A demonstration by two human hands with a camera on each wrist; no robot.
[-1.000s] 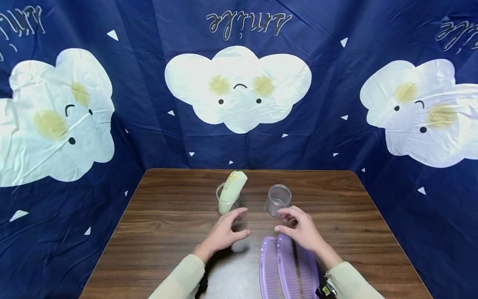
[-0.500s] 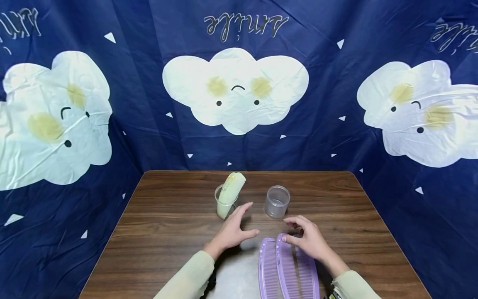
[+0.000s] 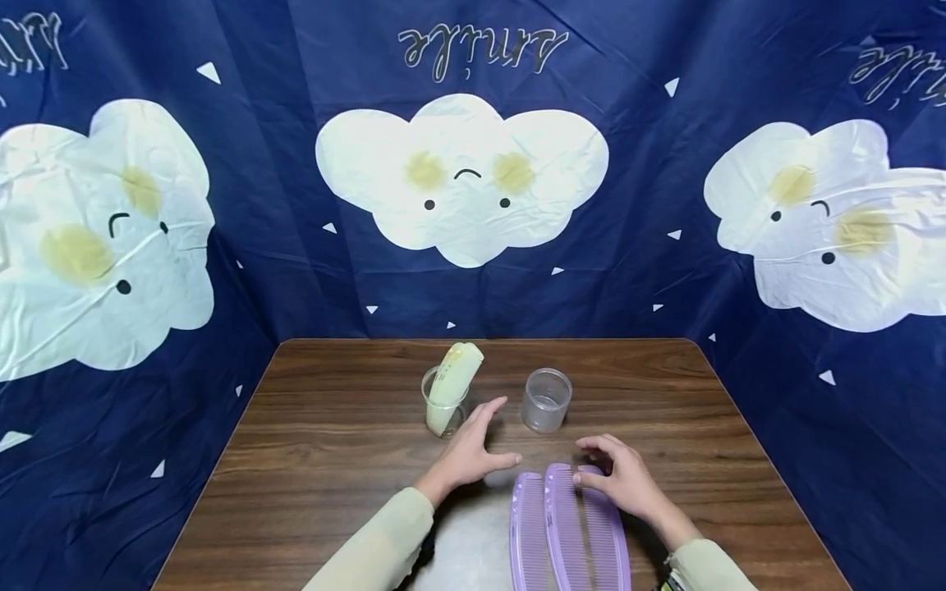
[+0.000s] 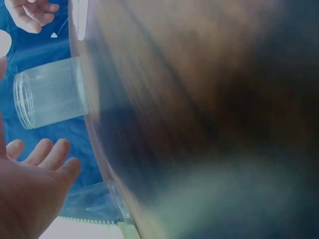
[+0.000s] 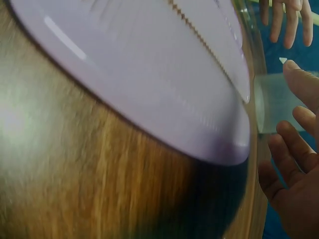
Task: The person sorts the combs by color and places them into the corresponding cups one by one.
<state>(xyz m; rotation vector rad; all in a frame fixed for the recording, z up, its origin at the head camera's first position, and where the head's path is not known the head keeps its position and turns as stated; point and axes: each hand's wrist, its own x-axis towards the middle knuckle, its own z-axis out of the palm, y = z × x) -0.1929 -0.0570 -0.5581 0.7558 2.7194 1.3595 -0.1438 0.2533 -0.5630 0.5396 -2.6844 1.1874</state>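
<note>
The left hand [image 3: 469,455] is spreading its thumb away from its straight fingers and is holding nothing, its fingertips reaching between a transparent cup [image 3: 455,420] and a transparent jar [image 3: 546,402]. In the cup, a pale green comb [image 3: 456,376] is leaning toward the right (whether it is one comb or several together, I cannot tell). The jar is standing upright just beside it on the wood-grain surface [image 3: 318,468]. The right hand [image 3: 628,480] is hanging with relaxed, slightly bent fingers, also grasping nothing, over the far ends of three purple combs [image 3: 566,525]; whether its thumb is touching them, I cannot tell. Those combs are lying side by side, nearer the person than the jar. A blue cloud-printed backdrop [image 3: 259,189] is hanging behind.
</note>
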